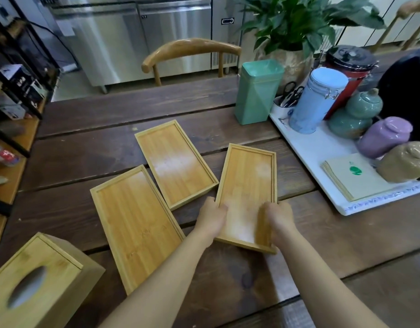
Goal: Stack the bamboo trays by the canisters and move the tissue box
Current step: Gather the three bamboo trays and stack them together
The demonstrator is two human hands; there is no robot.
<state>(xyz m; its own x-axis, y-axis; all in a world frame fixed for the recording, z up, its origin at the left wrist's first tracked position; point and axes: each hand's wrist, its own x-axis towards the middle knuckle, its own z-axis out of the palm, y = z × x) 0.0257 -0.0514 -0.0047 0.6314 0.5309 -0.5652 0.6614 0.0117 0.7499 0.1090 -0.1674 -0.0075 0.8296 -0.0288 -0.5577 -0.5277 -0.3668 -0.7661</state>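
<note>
Bamboo right tray [248,185] is clasped at its near end by my left hand [210,217] and right hand [278,218]; its long axis runs near-to-far, canisters [318,100] far right.

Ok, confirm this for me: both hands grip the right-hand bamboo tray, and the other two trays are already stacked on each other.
Not quite. In the head view, the left hand and right hand do grip the right-hand bamboo tray, but the middle tray and left tray lie side by side, not stacked.

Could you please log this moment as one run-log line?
left hand: grips rightmost rectangular bamboo tray | right hand: grips same tray | two other bamboo trays: unstacked | bamboo tissue box: untouched
</note>
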